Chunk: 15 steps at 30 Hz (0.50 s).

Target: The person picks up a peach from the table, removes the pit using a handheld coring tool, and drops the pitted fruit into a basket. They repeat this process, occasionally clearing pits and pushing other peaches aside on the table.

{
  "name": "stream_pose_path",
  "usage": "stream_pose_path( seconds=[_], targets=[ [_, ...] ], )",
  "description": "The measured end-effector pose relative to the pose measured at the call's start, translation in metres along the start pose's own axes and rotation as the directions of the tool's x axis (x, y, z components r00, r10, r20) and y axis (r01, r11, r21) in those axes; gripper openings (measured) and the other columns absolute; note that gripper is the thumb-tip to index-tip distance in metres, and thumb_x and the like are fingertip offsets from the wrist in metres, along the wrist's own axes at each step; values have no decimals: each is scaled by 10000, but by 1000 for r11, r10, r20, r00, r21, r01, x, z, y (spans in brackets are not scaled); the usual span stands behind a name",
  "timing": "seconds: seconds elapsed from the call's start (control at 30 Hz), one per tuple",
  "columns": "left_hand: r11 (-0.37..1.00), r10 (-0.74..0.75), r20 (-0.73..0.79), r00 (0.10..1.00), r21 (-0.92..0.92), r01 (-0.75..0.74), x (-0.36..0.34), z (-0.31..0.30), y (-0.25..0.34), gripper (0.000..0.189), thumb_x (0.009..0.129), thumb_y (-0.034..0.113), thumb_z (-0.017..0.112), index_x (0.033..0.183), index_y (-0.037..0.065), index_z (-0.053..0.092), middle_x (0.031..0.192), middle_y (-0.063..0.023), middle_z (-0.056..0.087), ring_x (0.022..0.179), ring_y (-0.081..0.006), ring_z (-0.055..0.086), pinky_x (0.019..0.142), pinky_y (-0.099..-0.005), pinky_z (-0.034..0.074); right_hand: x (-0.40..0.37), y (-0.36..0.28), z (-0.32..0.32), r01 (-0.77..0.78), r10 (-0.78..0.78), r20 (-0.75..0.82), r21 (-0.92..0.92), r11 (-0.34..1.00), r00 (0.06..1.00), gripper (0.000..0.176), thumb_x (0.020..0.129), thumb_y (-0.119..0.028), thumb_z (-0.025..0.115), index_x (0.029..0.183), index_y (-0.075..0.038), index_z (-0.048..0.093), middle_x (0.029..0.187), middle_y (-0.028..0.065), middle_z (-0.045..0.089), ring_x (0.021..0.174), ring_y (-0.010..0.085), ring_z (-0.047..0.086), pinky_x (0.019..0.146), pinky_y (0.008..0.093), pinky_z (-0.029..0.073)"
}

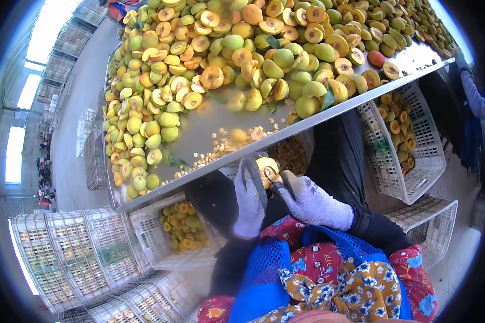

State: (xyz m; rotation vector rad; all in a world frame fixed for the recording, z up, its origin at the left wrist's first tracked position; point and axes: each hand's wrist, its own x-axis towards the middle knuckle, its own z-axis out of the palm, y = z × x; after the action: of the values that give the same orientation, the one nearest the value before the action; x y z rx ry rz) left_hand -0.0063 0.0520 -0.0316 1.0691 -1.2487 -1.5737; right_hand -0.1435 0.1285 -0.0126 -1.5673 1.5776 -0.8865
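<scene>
A halved yellow fruit (266, 163) with its cut side showing is held at the table's front edge, near the lap. My left hand (250, 196), in a pale glove with dark fingers, is wrapped round its left side. My right hand (313, 199), gloved alike, has thumb and fingers pinched at the fruit's lower right, against a brown piece at its middle. Whether that piece is a pit or part of a tool is too small to tell. Small pale pits (221, 148) lie along the metal table (199, 129) just beyond both hands.
Halved fruits (167, 81) are heaped over the table. Its raised metal rim (328, 115) runs diagonally before me. Crates of fruit stand below at left (145, 237) and right (372, 156), with stacked crates (81, 242) farther left. A person's sleeve (473, 94) shows at far right.
</scene>
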Motion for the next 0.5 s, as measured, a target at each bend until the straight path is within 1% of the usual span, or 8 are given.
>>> stream_pose_path(
  seconds=[0.1,0.13,0.2,0.27,0.33,0.37,0.47,0.5],
  targets=[
    [958,206,-102,973,225,-179,-9,9,-3,325,1058,260,417,1124,-12,582,1034,-118,636,926,-192,627,828,-309,503,2,1,-1,285,-281,-57,68,956,958,272,1002,-224,488,1043,42,528,734,205,606,643,377,611,547,431,459],
    [924,283,-118,952,300,-237,-12,13,-3,322,1058,254,415,1128,-13,580,1043,-123,636,932,-197,626,835,-317,501,3,-2,-6,51,-75,63,319,947,995,276,1004,-224,483,1058,41,536,762,200,611,671,366,614,560,424,460],
    [927,279,-142,950,298,-228,-16,16,-4,306,1055,225,405,1134,-18,574,1055,-130,636,934,-207,626,846,-324,499,4,-20,-23,-463,229,418,630,624,879,288,1009,-225,472,1090,40,553,818,190,619,727,346,621,586,409,462],
    [926,282,-128,951,295,-235,-15,16,0,309,1058,222,394,1133,-18,574,1047,-128,635,935,-205,622,849,-322,496,3,-8,-15,-216,109,246,465,859,963,265,1007,-207,476,1088,35,549,793,185,611,728,341,629,561,417,458],
    [966,194,-123,973,199,-167,-12,9,-9,321,1062,231,388,1133,-19,575,1040,-124,633,938,-199,616,853,-320,493,1,-5,-7,-16,3,76,176,984,997,248,1001,-198,489,1052,39,544,768,205,601,724,351,637,556,423,463],
    [979,154,-115,981,152,-136,-8,6,-12,327,1064,236,384,1133,-20,575,1036,-122,632,939,-196,612,856,-318,491,0,-5,-8,220,-215,51,-140,965,975,219,986,-180,516,977,39,521,725,251,578,703,380,640,542,447,470],
    [989,106,-130,986,115,-91,-7,2,-18,350,1071,259,376,1133,-20,578,1036,-115,623,943,-186,603,860,-315,487,-4,-7,-2,-25,25,6,66,998,1000,179,965,-150,547,999,17,490,638,239,548,596,449,575,498,516,409],
    [991,104,-139,985,96,-91,-7,3,-19,356,1072,270,378,1134,-18,578,1041,-111,622,943,-183,603,860,-312,487,-5,-7,-1,-32,31,13,55,998,999,184,964,-148,549,1002,21,487,636,238,551,598,447,579,498,518,409]
  ],
)
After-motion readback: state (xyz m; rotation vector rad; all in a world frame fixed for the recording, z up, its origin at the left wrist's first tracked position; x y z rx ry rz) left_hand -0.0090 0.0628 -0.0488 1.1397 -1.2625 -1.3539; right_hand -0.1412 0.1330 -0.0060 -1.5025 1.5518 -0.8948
